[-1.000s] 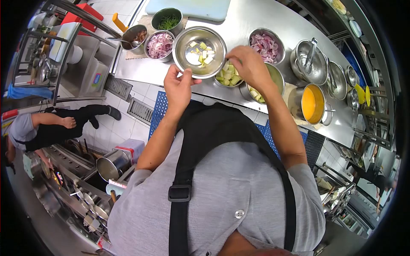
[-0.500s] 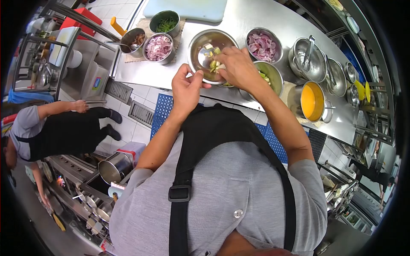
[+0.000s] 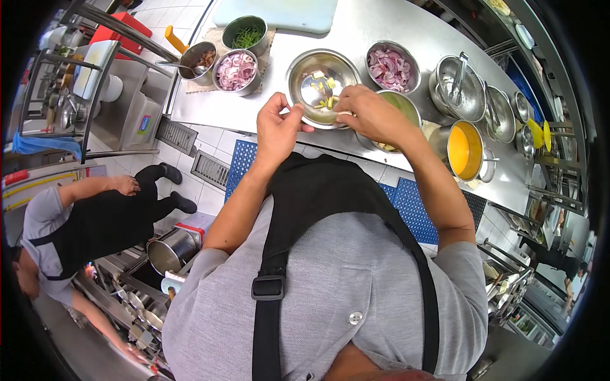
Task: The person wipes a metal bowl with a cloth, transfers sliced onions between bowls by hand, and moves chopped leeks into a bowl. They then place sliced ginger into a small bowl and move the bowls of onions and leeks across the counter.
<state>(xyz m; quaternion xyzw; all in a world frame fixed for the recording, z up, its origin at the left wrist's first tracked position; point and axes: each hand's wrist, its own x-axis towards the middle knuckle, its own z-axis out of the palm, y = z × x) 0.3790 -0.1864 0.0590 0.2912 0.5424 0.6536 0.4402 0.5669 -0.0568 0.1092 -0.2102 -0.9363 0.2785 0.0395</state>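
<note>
A shiny steel bowl sits near the counter's front edge, with several pale green and whitish chopped vegetable pieces in it. At its left rim is my left hand, thumb and fingers closed on the edge. My right hand is over the bowl's right rim, its fingers curled together around pale chopped pieces, mostly hidden. Below and behind that wrist stands a bowl with a green inside, partly covered by my hand and forearm. A bowl of sliced red onion is just beyond it.
To the left stand another bowl of sliced onion, a pot of green herbs and a pot with a spoon. On the right are a pot of orange liquid and strainers. A co-worker is at the stove, left.
My right hand has moved right, out of the bowl's middle to its rim, and fewer pieces show in the bowl. The bowl has shifted slightly right. The co-worker has leaned over the stove.
</note>
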